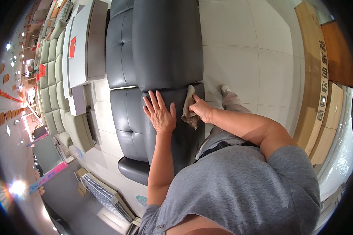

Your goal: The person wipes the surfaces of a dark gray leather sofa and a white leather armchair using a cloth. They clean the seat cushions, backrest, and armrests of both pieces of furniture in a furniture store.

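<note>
A black leather sofa (167, 44) with tufted seat cushions runs up through the middle of the view. My left hand (159, 114) lies with fingers spread on the top of its backrest, just below the seam between two back sections. In my right hand (200, 108) is a crumpled brown-grey cloth (189, 110), held against the rear edge of the same backrest section. The fingers of that hand are partly hidden by the cloth.
A white coffee table (85, 50) with a red card and a pale green tufted sofa (51, 82) stand beyond the black sofa. Behind the backrest are a tiled floor (229, 35) and long cardboard boxes (309, 88). A mattress (106, 196) lies at lower left.
</note>
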Available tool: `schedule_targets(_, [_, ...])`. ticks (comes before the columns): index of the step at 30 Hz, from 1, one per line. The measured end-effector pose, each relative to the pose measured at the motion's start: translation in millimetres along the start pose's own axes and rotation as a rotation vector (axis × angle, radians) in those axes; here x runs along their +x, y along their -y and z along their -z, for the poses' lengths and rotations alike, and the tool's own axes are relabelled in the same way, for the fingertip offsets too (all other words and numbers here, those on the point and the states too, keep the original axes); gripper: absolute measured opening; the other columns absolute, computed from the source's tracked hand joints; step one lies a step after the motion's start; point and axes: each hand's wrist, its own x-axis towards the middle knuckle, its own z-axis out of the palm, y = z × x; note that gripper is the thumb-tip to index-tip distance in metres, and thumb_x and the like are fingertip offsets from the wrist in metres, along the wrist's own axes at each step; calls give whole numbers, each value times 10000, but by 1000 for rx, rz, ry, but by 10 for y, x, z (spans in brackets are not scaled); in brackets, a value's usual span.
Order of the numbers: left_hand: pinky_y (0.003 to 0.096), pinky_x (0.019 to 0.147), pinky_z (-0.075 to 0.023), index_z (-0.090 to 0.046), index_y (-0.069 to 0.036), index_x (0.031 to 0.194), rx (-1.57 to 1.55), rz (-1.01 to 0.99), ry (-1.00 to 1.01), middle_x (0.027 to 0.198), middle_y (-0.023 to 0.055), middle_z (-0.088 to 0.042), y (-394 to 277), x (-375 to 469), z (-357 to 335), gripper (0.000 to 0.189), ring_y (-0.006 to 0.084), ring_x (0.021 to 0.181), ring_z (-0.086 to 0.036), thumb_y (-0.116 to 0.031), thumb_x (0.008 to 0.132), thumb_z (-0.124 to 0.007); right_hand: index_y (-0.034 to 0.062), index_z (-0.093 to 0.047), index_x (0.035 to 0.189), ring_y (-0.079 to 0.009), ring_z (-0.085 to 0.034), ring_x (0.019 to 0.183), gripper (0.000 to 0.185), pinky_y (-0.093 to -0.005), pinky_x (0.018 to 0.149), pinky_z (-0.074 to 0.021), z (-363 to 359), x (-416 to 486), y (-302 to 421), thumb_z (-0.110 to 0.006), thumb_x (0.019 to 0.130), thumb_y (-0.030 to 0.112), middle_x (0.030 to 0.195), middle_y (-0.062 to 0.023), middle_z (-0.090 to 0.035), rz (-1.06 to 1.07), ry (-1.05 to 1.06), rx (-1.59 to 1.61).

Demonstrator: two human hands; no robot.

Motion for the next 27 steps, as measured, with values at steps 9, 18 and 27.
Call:
schedule_targets(9, [592, 1189, -77, -186, -4, 1547, -57, -23, -108, 1620, 238, -137, -326, 691, -5, 876, 469, 1494, -60, -378, 879, -612, -48, -321, 1461, -392, -450, 1309, 754, -411, 1079, -386, -126, 283, 736, -612, 771, 39, 1391, -262, -470, 434, -264, -349])
schedule_targets(18, [603, 1175, -117, -280, 0, 1517, -30, -68, -177, 1598, 235, -216, -413, 1196, 92, 881, 452, 1488, -137, -397, 816, -637, -48, -335, 1443, -435, -416, 1314, 743, -418, 1114, -335, 74, 559, 1056, -611, 758, 37, 1382, -280, -455, 477, -230, -403])
schedule_targets(27, [572, 1185, -100, -278, -18, 1524, -59, -53, -180, 1602, 219, -227, -417, 1195, 35, 877, 433, 1492, -144, -395, 815, -631, 40, -235, 1542, -337, -487, 1314, 830, -350, 1089, -375, 65, 609, 1364, -556, 778, -8, 1411, -223, -499, 305, -243, -320])
